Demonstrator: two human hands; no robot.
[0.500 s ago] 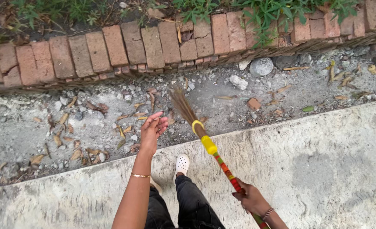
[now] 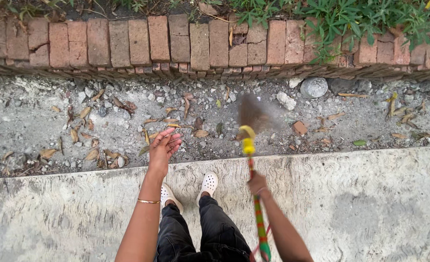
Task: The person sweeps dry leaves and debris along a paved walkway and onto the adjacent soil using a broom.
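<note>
My right hand (image 2: 257, 185) grips the striped red-green handle of a broom (image 2: 250, 154) with a yellow band near its head. The brown bristles are blurred over the gravel strip, just past the concrete edge. My left hand (image 2: 164, 147) is held out in front with fingers spread, holding nothing, above the dry leaves (image 2: 89, 127) scattered on the gravel. A gold bangle sits on my left wrist. My white shoes (image 2: 208, 183) stand on the concrete close to the edge.
A low brick border (image 2: 176, 43) runs across the top, with green plants (image 2: 360, 19) behind it. Stones, including a round grey one (image 2: 314, 87), lie in the gravel. A concrete slab (image 2: 370, 204) fills the lower part.
The broom head has swung right across the gravel, now blurred. My right hand moved up the handle and forward. The view shifted, bringing the brick border closer to level.
</note>
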